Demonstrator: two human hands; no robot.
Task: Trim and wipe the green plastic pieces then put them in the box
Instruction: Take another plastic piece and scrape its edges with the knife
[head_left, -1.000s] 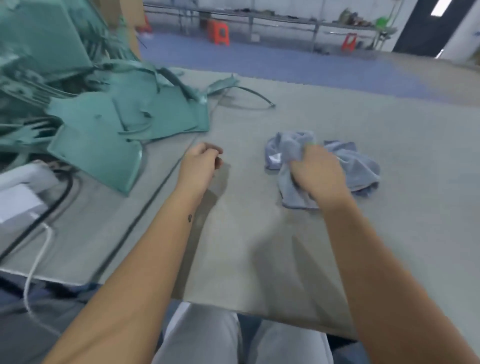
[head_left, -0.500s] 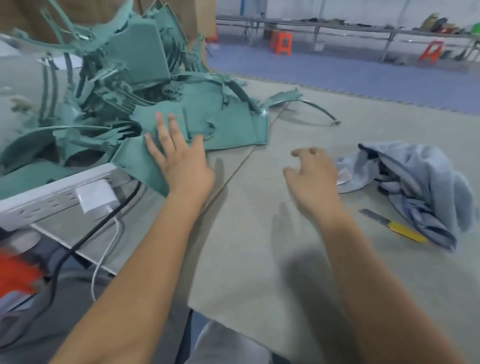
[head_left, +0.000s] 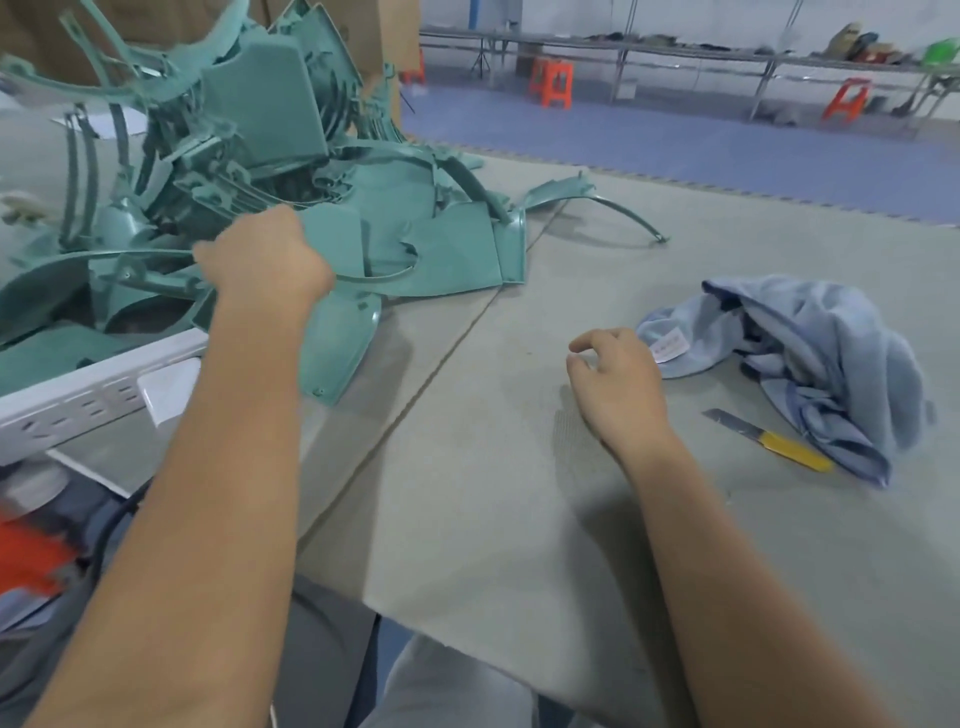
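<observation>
A tangled heap of green plastic pieces (head_left: 270, 171) covers the left back of the grey table (head_left: 519, 493). My left hand (head_left: 265, 260) is curled round a thin curved green strip (head_left: 379, 278) at the heap's front edge. My right hand (head_left: 618, 379) hovers over the table's middle with loosely curled fingers and holds nothing. Right of it lies a crumpled blue cloth (head_left: 810, 353). A yellow-handled utility knife (head_left: 769, 439) lies beside the cloth, blade out. I cannot pick out the box for certain.
A white power strip (head_left: 78, 395) with a plug and cable sits at the table's near left edge. Brown cardboard (head_left: 374, 36) rises behind the heap. Orange stools (head_left: 550, 80) and a long bench stand on the blue floor beyond.
My left hand went from lying flat on a green piece to gripping a thin strip in the heap. My right hand let go of the cloth and moved left, away from it.
</observation>
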